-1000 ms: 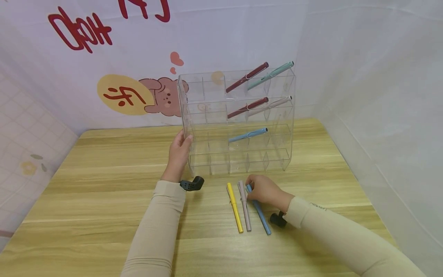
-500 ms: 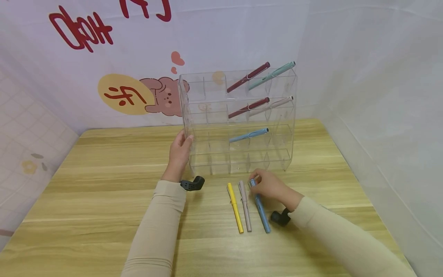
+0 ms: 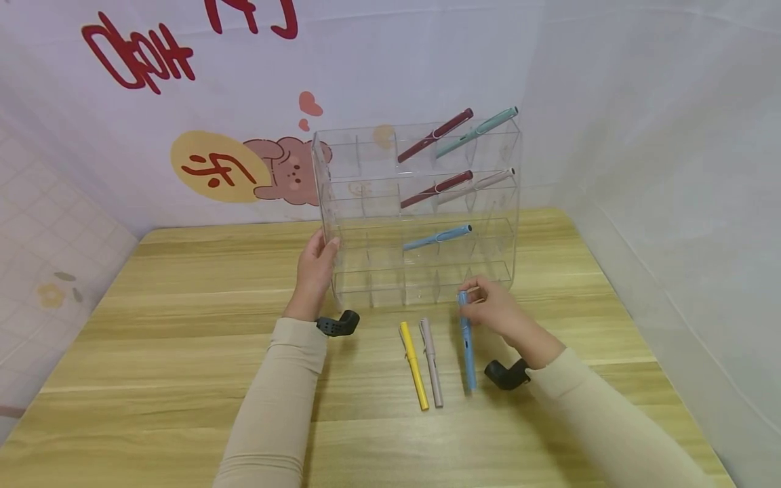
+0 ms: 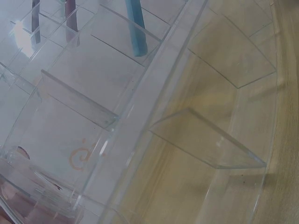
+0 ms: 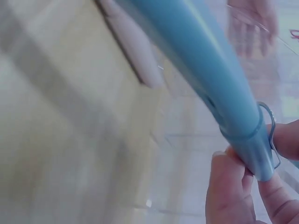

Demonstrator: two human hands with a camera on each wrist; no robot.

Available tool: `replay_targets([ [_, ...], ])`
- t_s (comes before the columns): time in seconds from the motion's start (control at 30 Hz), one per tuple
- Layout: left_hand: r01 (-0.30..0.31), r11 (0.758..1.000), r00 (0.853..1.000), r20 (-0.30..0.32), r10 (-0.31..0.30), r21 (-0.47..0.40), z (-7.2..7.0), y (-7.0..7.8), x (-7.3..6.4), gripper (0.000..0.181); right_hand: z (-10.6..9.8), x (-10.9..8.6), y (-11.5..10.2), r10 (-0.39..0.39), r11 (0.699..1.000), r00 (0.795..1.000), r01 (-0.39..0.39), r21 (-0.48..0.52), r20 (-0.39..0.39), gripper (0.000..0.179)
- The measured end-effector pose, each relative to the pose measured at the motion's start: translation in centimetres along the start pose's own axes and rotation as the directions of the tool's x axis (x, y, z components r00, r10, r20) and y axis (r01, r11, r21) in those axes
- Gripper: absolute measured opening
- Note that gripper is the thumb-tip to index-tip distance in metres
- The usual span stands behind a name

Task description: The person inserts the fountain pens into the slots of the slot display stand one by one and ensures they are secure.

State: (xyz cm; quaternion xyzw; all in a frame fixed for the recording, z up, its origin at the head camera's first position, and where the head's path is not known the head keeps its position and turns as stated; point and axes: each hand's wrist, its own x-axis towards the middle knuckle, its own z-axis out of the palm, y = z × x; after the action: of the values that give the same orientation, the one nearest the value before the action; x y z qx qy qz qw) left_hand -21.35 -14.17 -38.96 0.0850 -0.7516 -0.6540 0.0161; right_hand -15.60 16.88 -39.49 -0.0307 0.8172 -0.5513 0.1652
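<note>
Blue pen (image 3: 467, 346) shifted far and slightly right, apparently lifted, its far end pinched in the right hand's (image 3: 499, 310) grip, just before the rack (image 3: 386, 289). Left hand (image 3: 315, 268) holds rack's left edge. Table (image 3: 183, 339) row thinned to yellow pen (image 3: 415, 369), grey pen (image 3: 432, 366).

A wood-grain counter (image 3: 183, 339) is standing before a white wall (image 3: 427, 61), on which red characters (image 3: 137, 55) and a pinkish bear (image 3: 293, 177) are showing; the left wall (image 3: 61, 135) is bearing a pale grid (image 3: 36, 224)
</note>
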Motion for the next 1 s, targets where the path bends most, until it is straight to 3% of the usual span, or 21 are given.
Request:
replay_targets([
  [0.53, -0.016, 1.0, 1.0, -0.002, 0.016, -0.004, 0.0, -0.2, 0.1, 0.05, -3.5, -0.6, -2.6, -0.06, 0.994, 0.982, 0.075, 0.08, -0.177, 0.045],
  [0.83, -0.002, 1.0, 1.0, -0.004, 0.002, 0.001, 0.0, -0.1, 0.0, 0.051, -4.9, -0.8, -4.5, -0.082, 0.96, 0.932, 0.169, 0.221, -0.354, 0.028],
  [1.0, -0.007, 1.0, 1.0, 0.001, 0.007, -0.007, 0.0, 0.0, -0.1, 0.052, -5.4, -0.6, -5.6, -0.081, 0.919, 0.895, 0.237, 0.314, -0.438, 0.025],
])
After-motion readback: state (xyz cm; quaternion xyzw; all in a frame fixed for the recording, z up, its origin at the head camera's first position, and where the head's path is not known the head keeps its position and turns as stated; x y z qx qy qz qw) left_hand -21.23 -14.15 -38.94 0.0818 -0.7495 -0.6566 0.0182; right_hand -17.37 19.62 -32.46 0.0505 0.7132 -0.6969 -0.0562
